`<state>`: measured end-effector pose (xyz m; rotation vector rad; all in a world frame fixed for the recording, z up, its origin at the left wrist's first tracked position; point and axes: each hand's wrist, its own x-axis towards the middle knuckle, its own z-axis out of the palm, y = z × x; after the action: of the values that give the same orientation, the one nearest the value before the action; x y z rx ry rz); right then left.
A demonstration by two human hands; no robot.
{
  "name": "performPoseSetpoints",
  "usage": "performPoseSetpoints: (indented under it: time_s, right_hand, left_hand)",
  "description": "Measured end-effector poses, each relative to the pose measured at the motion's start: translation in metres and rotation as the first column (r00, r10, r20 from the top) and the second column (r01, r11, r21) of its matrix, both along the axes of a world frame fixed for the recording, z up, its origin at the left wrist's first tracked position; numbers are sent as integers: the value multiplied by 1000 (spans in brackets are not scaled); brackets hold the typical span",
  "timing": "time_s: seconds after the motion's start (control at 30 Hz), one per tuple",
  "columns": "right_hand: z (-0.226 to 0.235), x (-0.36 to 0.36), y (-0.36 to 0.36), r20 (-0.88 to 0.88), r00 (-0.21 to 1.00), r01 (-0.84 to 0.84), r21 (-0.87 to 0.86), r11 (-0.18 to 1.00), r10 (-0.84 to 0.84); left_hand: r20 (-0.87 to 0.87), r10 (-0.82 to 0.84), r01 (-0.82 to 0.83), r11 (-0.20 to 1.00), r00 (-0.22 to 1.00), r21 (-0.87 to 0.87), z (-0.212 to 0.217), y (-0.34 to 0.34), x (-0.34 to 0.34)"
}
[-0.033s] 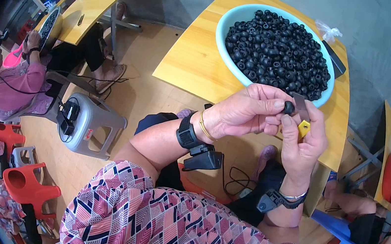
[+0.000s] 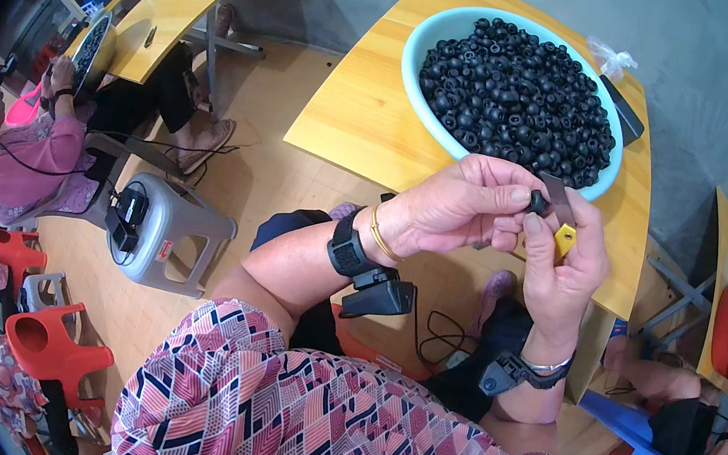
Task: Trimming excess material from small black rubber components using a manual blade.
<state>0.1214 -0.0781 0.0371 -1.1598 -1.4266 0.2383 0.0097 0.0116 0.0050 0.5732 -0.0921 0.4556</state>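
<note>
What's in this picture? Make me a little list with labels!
left hand: pinches a small black ring in its fingertips
right hand: holds a blade with a yellow handle against the ring
bowl: light blue, heaped with black rings, on a wooden table
wrists: a black band on each
nearby: grey stool, red chair, another person at the far left table

Most of the small black piece [image 2: 537, 201] sits buried in the left grip [image 2: 464, 209] — only its end shows. The yellow-handled blade [image 2: 562, 220] is half covered by the right grip [image 2: 562, 274]; its handle barely peeks out. Below both grips, the worktop [image 2: 361, 115] edge disappears behind them.
</note>
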Motion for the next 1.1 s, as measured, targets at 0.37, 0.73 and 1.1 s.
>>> performPoseSetpoints:
  time_s: [0.37,0.73,1.1]
  right_hand:
    - [2,-8,0,2,1000,19,-23,1000,-19]
    - [-16,-2,10,215,969,67,225,972,-117]
    - [-10,-6,7,168,978,93,177,980,-124]
  left_hand:
    - [-26,134,-125,967,991,223,4,3,-3]
    - [-49,210,-206,975,976,78,-2,-6,3]
    - [-4,175,-171,966,985,195,3,-1,-3]
